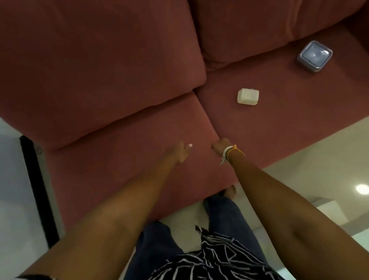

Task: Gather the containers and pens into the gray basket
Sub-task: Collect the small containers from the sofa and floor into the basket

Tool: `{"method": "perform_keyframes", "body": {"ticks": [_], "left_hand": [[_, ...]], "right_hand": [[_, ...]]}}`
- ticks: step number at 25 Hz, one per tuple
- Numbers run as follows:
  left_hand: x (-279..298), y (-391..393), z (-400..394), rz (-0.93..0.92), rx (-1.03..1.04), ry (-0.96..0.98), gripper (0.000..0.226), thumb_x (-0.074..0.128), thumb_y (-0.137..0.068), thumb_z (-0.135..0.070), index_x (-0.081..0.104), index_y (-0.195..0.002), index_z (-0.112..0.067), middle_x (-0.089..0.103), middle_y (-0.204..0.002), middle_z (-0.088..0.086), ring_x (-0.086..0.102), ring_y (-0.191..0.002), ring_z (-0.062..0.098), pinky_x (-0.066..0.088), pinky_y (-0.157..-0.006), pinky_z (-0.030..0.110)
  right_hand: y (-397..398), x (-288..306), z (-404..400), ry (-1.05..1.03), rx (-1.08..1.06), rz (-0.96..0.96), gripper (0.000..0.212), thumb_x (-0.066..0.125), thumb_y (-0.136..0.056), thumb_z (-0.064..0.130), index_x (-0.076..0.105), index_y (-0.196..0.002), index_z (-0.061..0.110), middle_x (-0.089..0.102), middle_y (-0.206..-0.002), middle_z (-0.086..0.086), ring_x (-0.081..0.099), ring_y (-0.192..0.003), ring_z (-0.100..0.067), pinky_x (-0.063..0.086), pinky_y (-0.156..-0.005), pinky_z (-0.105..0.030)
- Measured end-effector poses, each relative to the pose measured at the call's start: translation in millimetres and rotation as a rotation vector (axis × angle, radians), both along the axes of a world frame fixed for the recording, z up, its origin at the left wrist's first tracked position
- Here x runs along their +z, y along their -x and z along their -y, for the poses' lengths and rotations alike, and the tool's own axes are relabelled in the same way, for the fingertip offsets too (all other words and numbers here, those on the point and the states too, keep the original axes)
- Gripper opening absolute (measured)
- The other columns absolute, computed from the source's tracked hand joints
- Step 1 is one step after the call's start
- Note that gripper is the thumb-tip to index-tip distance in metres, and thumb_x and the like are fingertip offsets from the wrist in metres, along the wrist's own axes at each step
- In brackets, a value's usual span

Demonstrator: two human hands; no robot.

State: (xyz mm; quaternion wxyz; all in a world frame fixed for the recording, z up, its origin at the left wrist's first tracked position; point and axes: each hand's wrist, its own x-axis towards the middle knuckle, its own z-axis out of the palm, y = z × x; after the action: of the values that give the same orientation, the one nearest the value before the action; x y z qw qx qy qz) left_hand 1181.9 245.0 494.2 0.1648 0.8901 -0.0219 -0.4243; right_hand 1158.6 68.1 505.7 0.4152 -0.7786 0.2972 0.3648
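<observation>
A: where are the hands?
B: both down at the dusty-red fabric seat cushion (123, 157); left hand (181, 153) low over its right part, fingers stretched forward, one pale nail showing; motion-blurred, so can't say if it touches the cloth
A: right one?
B: right hand (220, 147) sits at the seam (209, 120) between that cushion and the matching right seat cushion (287, 119); fingers curled under, hidden behind the wrist; cannot tell whether they grip anything; white and orange wristbands (230, 153) on that wrist
A: cushion itself?
B: matte fine-weave cloth; flat top, rounded edges; rear edge tucked under a plump back cushion (87, 70) of the same cloth
A: anything else on the sofa?
B: small white rounded-rectangular box (248, 96) on the right seat cushion, well apart from both hands; grey square container with clear lid (314, 55) further back, near the corner; pale glossy floor (312, 174) beside the sofa front
</observation>
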Motion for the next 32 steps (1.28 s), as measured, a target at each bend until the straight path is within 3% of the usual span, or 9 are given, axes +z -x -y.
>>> {"method": "perform_keyframes", "body": {"ticks": [3,5,8,10,17,19,22,27,32], "left_hand": [[10.3,-17.0,73.7,-0.016,0.003,0.034,0.059,0.034,-0.098,-0.048,0.038,-0.143,-0.011,0.042,-0.148,0.016,0.042,-0.135,0.033,0.034,-0.111,0.04],[7.5,-32.3,112.2,-0.034,0.015,0.056,0.058,0.033,-0.098,-0.049,0.042,-0.139,-0.009,0.043,-0.147,0.016,0.042,-0.134,0.033,0.034,-0.111,0.041],[-9.0,-49.5,152.4,-0.051,0.035,0.089,0.053,0.033,-0.098,-0.05,0.049,-0.128,-0.009,0.053,-0.136,0.017,0.05,-0.124,0.034,0.04,-0.104,0.043],[-29.8,-63.7,173.8,-0.061,0.023,0.098,0.054,0.034,-0.097,-0.051,0.048,-0.13,-0.01,0.052,-0.137,0.018,0.051,-0.123,0.034,0.041,-0.104,0.045],[-114.8,-72.0,202.6,-0.045,-0.162,0.048,0.068,0.041,-0.099,-0.04,0.007,-0.153,-0.017,0.005,-0.162,0.008,0.019,-0.147,0.029,0.022,-0.119,0.046],[-134.2,-67.6,197.4,-0.071,-0.174,0.02,0.071,0.04,-0.099,-0.04,0.001,-0.153,-0.016,0.0,-0.162,0.008,0.016,-0.148,0.029,0.019,-0.12,0.044],[-151.5,-66.3,187.0,-0.051,-0.195,0.032,0.069,0.039,-0.1,-0.04,0.002,-0.153,-0.016,0.001,-0.162,0.004,0.018,-0.148,0.027,0.021,-0.119,0.045],[-127.3,-70.3,166.9,-0.113,0.147,0.126,0.06,0.046,-0.094,-0.043,0.03,-0.147,-0.017,0.044,-0.147,0.009,0.047,-0.131,0.029,0.039,-0.109,0.044],[-34.1,-52.2,176.1,-0.2,0.56,0.336,0.061,0.056,-0.093,-0.036,0.028,-0.147,-0.032,0.04,-0.148,0.0,0.043,-0.132,0.024,0.041,-0.105,0.048]], "right_hand": [[-21.6,4.0,71.7,-0.006,-0.067,-0.022,0.015,0.048,-0.094,0.015,0.057,-0.082,0.012,0.048,-0.09,-0.01,0.049,-0.072,-0.021,0.05,-0.059,-0.01],[-42.1,-1.4,111.3,0.047,-0.098,-0.012,0.026,0.049,-0.091,0.014,0.049,-0.065,0.014,0.053,-0.083,-0.013,0.052,-0.072,-0.027,0.05,-0.059,-0.021],[-73.4,-19.3,144.6,0.0,-0.108,-0.009,0.025,0.05,-0.093,0.015,0.062,-0.104,-0.003,0.056,-0.108,-0.015,0.056,-0.1,-0.027,0.045,-0.085,-0.035],[-98.5,-37.7,159.5,0.048,-0.122,0.026,0.039,0.052,-0.093,0.017,0.052,-0.127,-0.002,0.054,-0.129,-0.015,0.053,-0.119,-0.033,0.043,-0.095,-0.035],[-143.4,-131.0,194.8,0.583,0.093,0.306,0.075,0.067,-0.078,0.008,0.032,-0.143,0.023,0.036,-0.144,-0.009,0.043,-0.125,-0.033,0.047,-0.089,-0.048],[-148.7,-144.5,202.4,0.565,0.23,0.295,0.087,0.072,-0.076,0.01,0.026,-0.145,0.033,0.029,-0.152,-0.004,0.037,-0.132,-0.031,0.045,-0.093,-0.054],[-149.6,-155.5,205.0,0.526,0.236,0.319,0.077,0.079,-0.071,0.022,0.04,-0.137,0.024,0.044,-0.137,-0.007,0.044,-0.126,-0.031,0.045,-0.093,-0.051],[-101.4,-135.6,188.7,0.175,-0.04,0.149,0.076,0.08,-0.068,0.036,0.051,-0.133,0.009,0.056,-0.13,-0.012,0.053,-0.12,-0.031,0.046,-0.099,-0.039],[-35.5,-53.6,165.6,-0.511,-0.576,-0.193,0.045,0.053,-0.091,0.045,0.058,-0.12,0.011,0.058,-0.1,-0.008,0.058,-0.081,-0.022,0.05,-0.072,-0.038]]}}
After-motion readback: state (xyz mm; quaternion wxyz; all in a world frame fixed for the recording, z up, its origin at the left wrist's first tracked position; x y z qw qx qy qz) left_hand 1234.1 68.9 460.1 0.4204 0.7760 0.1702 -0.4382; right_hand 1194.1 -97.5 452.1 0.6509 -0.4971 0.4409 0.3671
